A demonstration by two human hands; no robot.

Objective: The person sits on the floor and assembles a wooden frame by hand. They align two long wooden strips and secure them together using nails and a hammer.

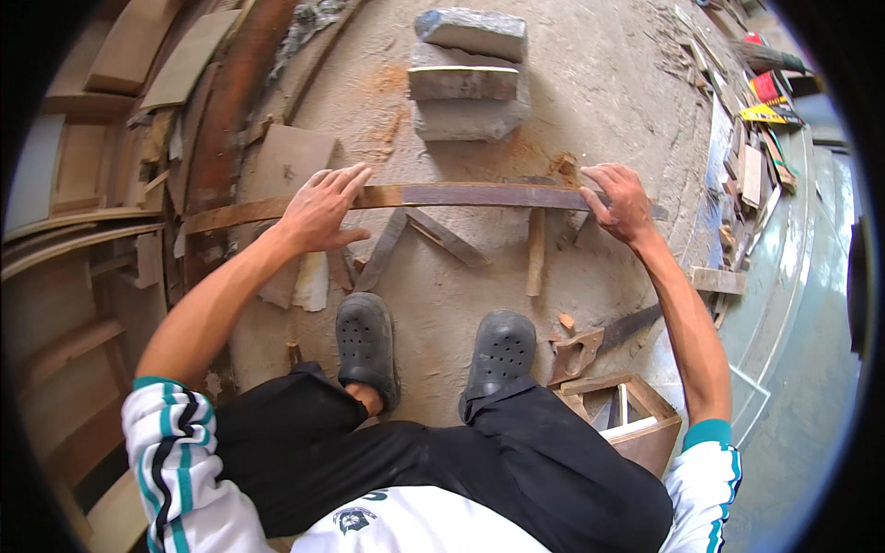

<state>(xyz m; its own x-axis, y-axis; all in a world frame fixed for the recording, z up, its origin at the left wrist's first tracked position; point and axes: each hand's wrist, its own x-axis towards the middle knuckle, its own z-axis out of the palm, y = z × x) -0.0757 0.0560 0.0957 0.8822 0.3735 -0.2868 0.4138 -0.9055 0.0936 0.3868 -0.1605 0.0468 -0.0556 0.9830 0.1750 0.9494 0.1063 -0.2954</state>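
Note:
A long, narrow wooden strip lies crosswise in front of me, lighter brown toward its left end. My left hand is over its left part, fingers stretched out past the far edge and thumb spread away on the near side. Toward the other end, my right hand has its fingers bent around the strip, thumb against the near face. Below the strip, two short wood pieces meet in an angled shape, beside a pale upright stick.
Grey stone blocks with a wood piece between them stand beyond the strip. A handsaw and a wooden box are by my right leg. Stacked boards line the left; wood scraps and a yellow tool lie at right.

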